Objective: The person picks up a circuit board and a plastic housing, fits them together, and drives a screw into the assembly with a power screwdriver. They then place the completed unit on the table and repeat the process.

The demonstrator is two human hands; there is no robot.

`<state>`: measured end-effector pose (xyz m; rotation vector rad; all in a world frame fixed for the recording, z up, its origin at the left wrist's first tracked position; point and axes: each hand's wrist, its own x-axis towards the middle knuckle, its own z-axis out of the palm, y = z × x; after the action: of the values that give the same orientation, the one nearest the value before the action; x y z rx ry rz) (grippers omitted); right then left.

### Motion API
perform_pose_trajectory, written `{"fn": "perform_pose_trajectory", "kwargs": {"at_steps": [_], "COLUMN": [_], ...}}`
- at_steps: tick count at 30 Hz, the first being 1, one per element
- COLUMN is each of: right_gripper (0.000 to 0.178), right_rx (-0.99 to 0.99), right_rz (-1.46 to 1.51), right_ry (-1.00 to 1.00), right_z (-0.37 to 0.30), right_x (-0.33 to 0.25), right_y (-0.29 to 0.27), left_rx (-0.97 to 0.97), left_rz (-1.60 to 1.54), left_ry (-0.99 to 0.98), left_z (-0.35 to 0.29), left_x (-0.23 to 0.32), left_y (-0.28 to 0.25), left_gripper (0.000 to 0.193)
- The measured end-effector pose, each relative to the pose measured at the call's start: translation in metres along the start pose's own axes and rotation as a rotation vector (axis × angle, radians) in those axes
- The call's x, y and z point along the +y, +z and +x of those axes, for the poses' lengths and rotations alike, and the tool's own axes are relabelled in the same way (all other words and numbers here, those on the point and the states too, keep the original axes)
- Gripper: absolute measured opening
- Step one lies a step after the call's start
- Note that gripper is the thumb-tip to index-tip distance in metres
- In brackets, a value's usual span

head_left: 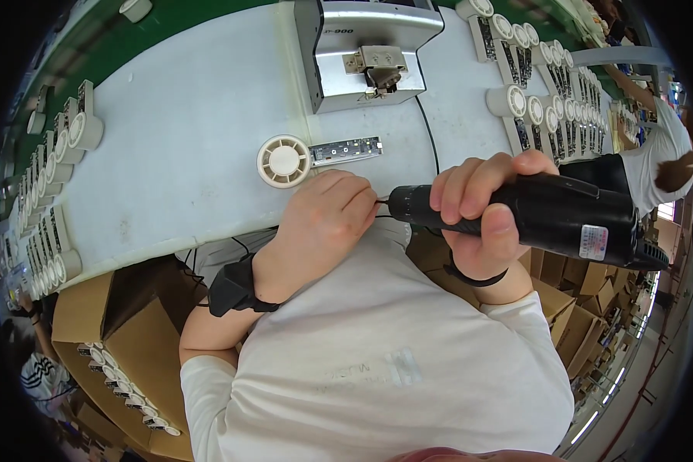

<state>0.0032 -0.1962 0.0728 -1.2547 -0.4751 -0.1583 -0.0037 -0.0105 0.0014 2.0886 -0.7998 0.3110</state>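
Observation:
My right hand [477,204] is wrapped round a black electric screwdriver [562,212], held nearly level with its bit toward the left. Close against the thin bit [383,202] is my left hand [323,215], its fingers curled together; whatever they pinch is hidden. Just beyond that hand, on the white table, lies a handheld fan part [285,162] with a round, spoked off-white head. Its narrow handle section shows an exposed circuit board [346,150] pointing right. Neither hand visibly grips this fan part.
A silver screw feeder [369,61] stands at the table's far side, its cable [429,135] running toward me. Rows of similar fan parts line the right [508,100] and left [85,131]. An open cardboard box [146,323] sits lower left. Another person [662,154] is at right.

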Motion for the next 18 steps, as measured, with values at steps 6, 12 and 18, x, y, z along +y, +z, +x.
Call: {"fn": "perform_pose_trajectory", "kwargs": {"at_steps": [6,12,18], "right_gripper": [0.047,0.04,0.039], "right_rx": [-0.037,0.098,0.23], "right_rz": [-0.079,-0.11,-0.065], "right_ry": [0.03,-0.032,-0.108], "right_z": [-0.002,0.017,0.034], "right_x": [0.001,0.017,0.037], "right_y": [0.005,-0.003,-0.015], "left_rx": [-0.097,0.141,0.32], "left_rz": [0.076,0.17,0.205], "left_ry": [0.029,-0.029,-0.206], "left_z": [-0.003,-0.011,-0.037], "left_x": [0.001,-0.002,-0.037], "left_y": [-0.003,-0.014,-0.03], "left_gripper": [0.023,0.047,0.07]}}
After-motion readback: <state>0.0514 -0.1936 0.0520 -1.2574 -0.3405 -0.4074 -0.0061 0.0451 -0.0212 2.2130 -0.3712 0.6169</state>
